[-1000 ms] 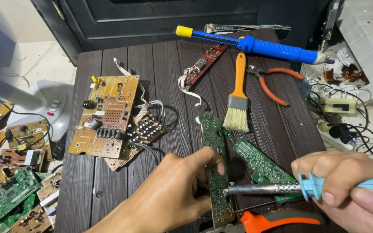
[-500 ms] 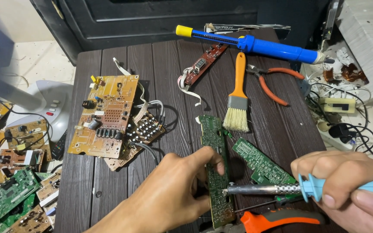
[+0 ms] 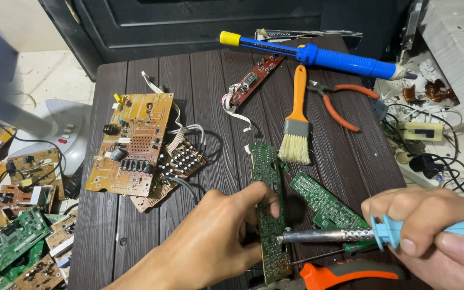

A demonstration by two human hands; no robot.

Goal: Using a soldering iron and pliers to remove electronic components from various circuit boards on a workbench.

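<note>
My left hand (image 3: 218, 233) grips the edge of a long narrow green circuit board (image 3: 268, 177) lying on the dark wooden table (image 3: 210, 86), thumb pressed on its left side. My right hand (image 3: 430, 231) holds a soldering iron with a light blue handle (image 3: 430, 228); its metal tip (image 3: 281, 237) touches the lower part of that board. A second green board (image 3: 326, 201) lies just right of the first, under the iron's shaft.
A tan circuit board (image 3: 132, 142) with wires lies at left. An orange brush (image 3: 296, 123), a red board (image 3: 253, 80), a blue desoldering pump (image 3: 323, 53) and orange pliers (image 3: 339, 102) lie at the back. Several boards are piled on the floor (image 3: 12, 236) at left.
</note>
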